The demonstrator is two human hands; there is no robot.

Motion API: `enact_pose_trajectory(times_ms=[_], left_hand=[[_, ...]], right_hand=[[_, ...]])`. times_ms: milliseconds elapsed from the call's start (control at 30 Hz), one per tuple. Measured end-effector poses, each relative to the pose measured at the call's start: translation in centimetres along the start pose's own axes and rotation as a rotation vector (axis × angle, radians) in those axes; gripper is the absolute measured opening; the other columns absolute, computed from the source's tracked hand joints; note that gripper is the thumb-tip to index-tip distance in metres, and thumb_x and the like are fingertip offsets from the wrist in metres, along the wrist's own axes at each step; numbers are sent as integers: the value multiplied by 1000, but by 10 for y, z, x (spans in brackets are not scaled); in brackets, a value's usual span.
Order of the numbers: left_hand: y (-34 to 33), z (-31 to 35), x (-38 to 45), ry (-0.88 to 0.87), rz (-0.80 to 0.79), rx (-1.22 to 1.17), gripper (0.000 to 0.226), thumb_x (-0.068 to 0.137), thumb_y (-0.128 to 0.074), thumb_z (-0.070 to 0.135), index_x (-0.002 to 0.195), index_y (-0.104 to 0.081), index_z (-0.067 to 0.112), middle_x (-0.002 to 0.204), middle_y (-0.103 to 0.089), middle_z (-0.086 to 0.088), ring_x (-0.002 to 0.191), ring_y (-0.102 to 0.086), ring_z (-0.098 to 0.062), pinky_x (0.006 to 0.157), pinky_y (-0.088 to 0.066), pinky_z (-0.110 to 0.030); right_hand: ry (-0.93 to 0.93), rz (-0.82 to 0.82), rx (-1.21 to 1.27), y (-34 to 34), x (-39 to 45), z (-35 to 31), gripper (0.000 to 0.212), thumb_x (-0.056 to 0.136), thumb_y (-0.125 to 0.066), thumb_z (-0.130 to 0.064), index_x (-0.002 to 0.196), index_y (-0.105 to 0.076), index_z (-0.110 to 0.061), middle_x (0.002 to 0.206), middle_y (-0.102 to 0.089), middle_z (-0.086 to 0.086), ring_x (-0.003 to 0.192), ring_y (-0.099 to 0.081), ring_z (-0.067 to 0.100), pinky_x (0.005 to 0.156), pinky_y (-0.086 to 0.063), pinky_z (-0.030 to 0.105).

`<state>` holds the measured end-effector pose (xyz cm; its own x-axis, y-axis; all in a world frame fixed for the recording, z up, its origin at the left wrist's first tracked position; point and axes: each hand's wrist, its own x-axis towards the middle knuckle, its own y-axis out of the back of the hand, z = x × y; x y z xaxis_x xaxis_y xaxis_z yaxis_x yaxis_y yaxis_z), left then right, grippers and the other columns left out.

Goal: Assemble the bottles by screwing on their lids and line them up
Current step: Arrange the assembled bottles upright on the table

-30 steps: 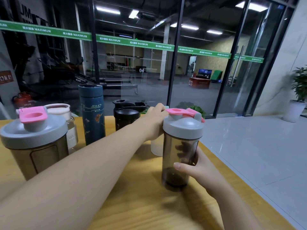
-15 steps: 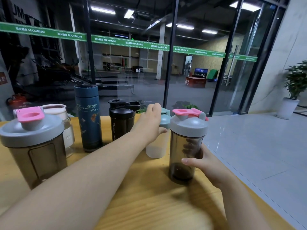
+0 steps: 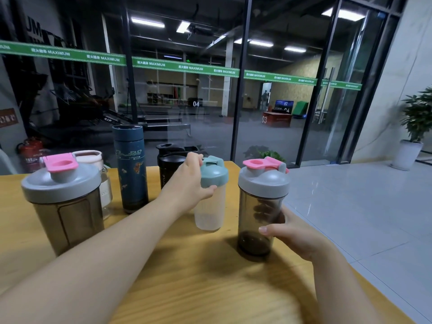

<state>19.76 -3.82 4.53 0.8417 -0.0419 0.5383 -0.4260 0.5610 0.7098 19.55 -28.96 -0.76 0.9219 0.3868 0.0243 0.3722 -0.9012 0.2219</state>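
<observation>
Several lidded bottles stand on the wooden table [image 3: 210,288]. My left hand [image 3: 187,185] grips the teal lid of a frosted white shaker [image 3: 210,209] at the centre. My right hand [image 3: 287,232] wraps around the body of a smoky shaker with a grey lid and pink cap [image 3: 259,206], just right of the white one. A second, larger smoky shaker with a grey and pink lid [image 3: 63,202] stands at the near left. Behind are a clear bottle with a pale lid [image 3: 102,183], a tall dark blue flask [image 3: 131,169] and a black shaker [image 3: 168,167], partly hidden by my left hand.
The table's right edge runs diagonally close beside my right arm, with a pale tiled floor [image 3: 362,218] beyond it. A glass wall [image 3: 233,101] stands right behind the table's far edge. A potted plant [image 3: 413,136] is at the far right.
My left hand has closed on the teal lid and drawn the white shaker toward me and into plain view. The smoky shaker in my right hand has shifted slightly right.
</observation>
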Motion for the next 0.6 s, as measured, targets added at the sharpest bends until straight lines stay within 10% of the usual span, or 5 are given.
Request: enact_pose_trajectory(times_ms=[600], left_hand=[[8,10,-7,-36,66,41,56,82,-72,32,118,-35,12,127,-52,-7,114,-51,-19,86,-40,-23]], right_hand=[[-38,-103,17,3,-3,-6,91,48,-80,-24,131,-42,-23,130,-55,-1,117,-55,9,89,-46,23]])
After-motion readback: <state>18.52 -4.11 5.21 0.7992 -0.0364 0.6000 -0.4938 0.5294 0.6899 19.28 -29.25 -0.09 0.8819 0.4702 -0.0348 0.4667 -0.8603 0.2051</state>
